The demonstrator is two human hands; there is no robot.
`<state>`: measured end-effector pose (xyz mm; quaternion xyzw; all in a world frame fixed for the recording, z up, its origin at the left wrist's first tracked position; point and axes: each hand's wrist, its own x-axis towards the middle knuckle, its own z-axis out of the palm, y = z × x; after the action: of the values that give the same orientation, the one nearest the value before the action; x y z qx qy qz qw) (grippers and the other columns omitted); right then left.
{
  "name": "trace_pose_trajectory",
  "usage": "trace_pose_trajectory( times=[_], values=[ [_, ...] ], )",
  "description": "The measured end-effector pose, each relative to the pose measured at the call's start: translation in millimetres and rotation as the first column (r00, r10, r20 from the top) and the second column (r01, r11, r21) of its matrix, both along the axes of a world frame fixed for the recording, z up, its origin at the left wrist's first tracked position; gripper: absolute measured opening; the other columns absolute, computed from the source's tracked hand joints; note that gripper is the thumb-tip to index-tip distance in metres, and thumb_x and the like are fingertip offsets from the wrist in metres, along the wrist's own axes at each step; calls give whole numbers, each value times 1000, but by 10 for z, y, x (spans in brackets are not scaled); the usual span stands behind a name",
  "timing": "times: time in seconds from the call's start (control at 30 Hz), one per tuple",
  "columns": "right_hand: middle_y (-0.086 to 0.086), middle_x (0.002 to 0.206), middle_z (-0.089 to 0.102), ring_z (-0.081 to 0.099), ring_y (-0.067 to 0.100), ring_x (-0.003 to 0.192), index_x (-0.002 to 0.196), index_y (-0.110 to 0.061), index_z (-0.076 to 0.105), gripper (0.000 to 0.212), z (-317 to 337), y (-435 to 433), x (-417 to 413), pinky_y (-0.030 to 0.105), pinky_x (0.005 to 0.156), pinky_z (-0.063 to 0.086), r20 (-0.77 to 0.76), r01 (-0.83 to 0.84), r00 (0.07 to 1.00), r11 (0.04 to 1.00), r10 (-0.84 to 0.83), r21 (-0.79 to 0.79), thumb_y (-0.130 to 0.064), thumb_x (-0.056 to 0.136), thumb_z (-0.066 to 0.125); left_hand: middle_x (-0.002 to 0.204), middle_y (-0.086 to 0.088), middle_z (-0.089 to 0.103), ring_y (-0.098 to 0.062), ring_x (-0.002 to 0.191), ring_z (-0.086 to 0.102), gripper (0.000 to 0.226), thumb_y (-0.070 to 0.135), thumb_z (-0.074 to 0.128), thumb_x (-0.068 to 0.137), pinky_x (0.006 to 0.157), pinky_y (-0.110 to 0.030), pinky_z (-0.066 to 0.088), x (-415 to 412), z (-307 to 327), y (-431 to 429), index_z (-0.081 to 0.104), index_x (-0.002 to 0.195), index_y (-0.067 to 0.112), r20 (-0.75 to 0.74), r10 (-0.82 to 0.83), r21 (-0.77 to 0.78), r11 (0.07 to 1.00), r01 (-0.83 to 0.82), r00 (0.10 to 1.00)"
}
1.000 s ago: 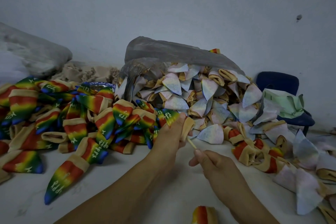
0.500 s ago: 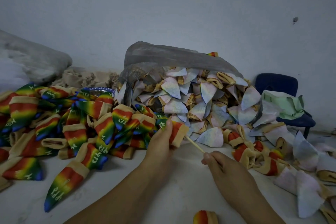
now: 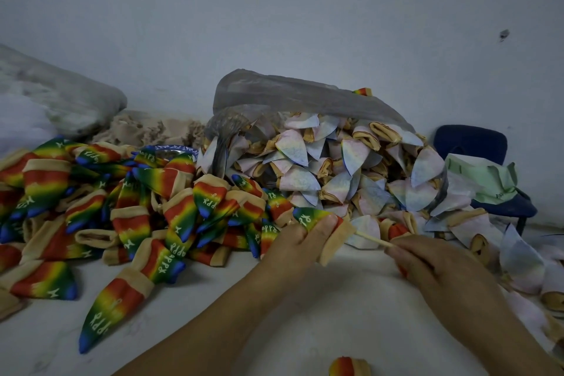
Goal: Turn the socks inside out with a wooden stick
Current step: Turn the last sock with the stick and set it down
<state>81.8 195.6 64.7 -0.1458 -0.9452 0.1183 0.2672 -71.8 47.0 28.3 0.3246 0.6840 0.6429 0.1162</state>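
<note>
My left hand grips a rainbow sock with a tan cuff, colours outward and its blue tip pointing left. A thin wooden stick runs out of the cuff to the right, and my right hand holds its near end. A heap of rainbow socks lies to the left. On the right, pale inside-out socks spill from a grey plastic bag.
The work goes on over a white surface against a pale wall. A blue chair with green cloth stands at the right. A grey sack and tan scraps lie back left. One rolled sock sits at the bottom edge.
More of the sock's rainbow side has come out over the stick: first only the tan cuff showed, now the blue tip. My right hand has drawn back to the right along the stick.
</note>
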Motion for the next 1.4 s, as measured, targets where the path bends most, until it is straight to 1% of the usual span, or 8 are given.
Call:
trace_pose_trajectory(
  times=[0.13,0.33,0.53,0.7,1.03,1.1,1.23,1.4],
  values=[
    [-24,75,47,50,10,73,91,-34,68,19,-29,24,-20,38,68,39,-22,-11,1000,991,14,130,-34,94,49,41,15,42,3,41,43,53,64,53,77,46,-8,35,50,12,-27,50,39,28,97,-69,109,992,58,993],
    [-14,81,54,49,18,75,95,-32,70,31,-85,22,-34,40,67,42,-2,-40,999,989,41,139,-40,98,40,80,11,61,-4,73,58,39,63,69,75,55,-17,40,16,9,17,59,87,27,369,76,52,993,-103,926],
    [-9,79,61,56,13,70,95,-29,69,30,-109,-226,-143,30,55,44,-3,-53,999,984,55,168,-35,92,40,75,12,61,9,52,60,23,47,65,81,48,-9,47,41,21,20,60,87,25,323,-38,114,993,1,946],
    [-16,87,59,53,0,77,88,-50,52,28,-251,-506,-239,26,66,44,81,37,997,972,-18,-233,-55,92,25,38,11,40,-1,34,38,46,29,51,98,45,-16,37,-9,64,65,40,54,22,217,100,-15,995,-99,971],
    [-17,76,49,48,2,71,96,-45,57,23,-323,-399,-298,24,60,41,61,62,997,989,-54,-137,-49,96,34,48,16,54,5,48,52,49,70,52,81,53,-14,42,-2,-79,2,62,51,32,219,113,-8,993,-114,969],
    [-11,84,52,49,3,77,96,-43,58,22,-333,-353,-290,28,64,45,29,76,997,988,-73,-135,-46,96,36,63,19,67,8,62,61,42,71,53,70,62,-9,46,-3,-64,-25,69,70,32,275,73,58,994,-92,959],
    [-10,88,53,49,9,83,107,-34,63,23,-358,-238,-280,30,70,43,-10,101,995,991,-102,-88,-36,97,42,106,1,75,-19,105,69,52,62,61,74,100,-42,50,-53,-63,-36,72,109,26,423,6,144,987,-74,906],
    [-13,92,55,50,8,84,109,-30,66,24,-359,-191,-265,31,74,44,-51,129,989,984,-136,-119,-33,97,45,101,1,76,-18,103,69,40,52,51,95,101,-40,50,-80,-98,-12,73,107,21,368,12,68,997,-40,930]
  ],
)
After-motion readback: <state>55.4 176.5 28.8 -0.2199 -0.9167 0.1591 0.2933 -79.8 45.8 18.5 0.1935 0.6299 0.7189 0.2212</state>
